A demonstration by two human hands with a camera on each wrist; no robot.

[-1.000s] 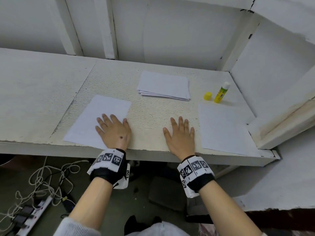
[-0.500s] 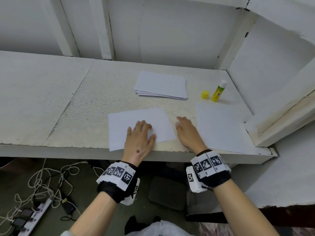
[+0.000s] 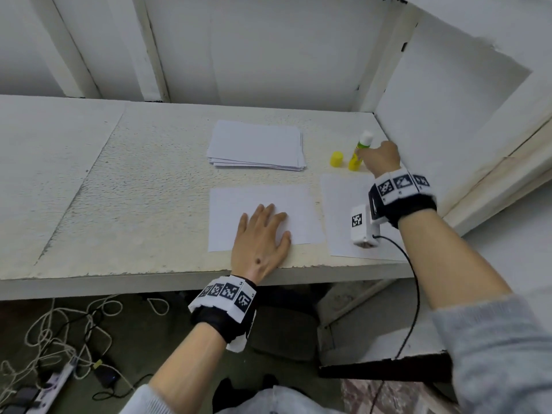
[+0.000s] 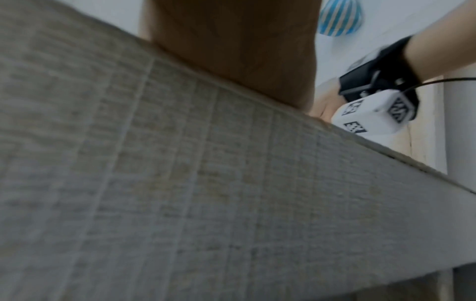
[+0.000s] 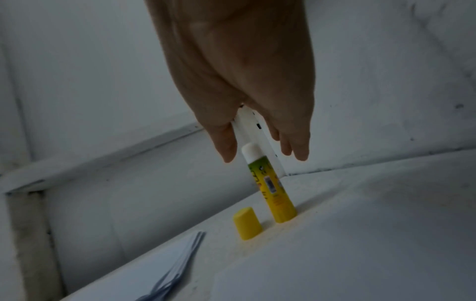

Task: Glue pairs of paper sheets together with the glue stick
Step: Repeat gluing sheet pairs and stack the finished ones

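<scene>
Here your left hand (image 3: pixel 260 238) lies flat with straight fingers on a white sheet (image 3: pixel 263 216) near the front edge of the desk (image 3: pixel 134 180). Behind it, a stack of sheets (image 3: pixel 257 147) rests toward the wall. Further right stands the yellow cap (image 3: pixel 336 159), and just beside it the glue stick (image 3: pixel 358 152): upright, uncapped, with a yellow-green body and a white top. A second single sheet (image 3: pixel 343 210) lies in front of it, partly under your right wrist. Your right hand (image 3: pixel 380 158) is at the glue stick.

Half a second ago the left sheet lay more to the left and slightly turned; now it is straight and closer to the right sheet. Your right hand was then at the desk edge near the middle; now it has reached to the far right corner.

The right wrist view shows what the head view hides: your thumb and fingers (image 5: pixel 296 146) are spread on both sides of the white top of the glue stick (image 5: pixel 276 191), relaxed and apart from it, grasping nothing. The cap (image 5: pixel 247 223) stands on its wide end. The left wrist view shows mostly the front face of the desk (image 4: pixel 180 183).
</scene>
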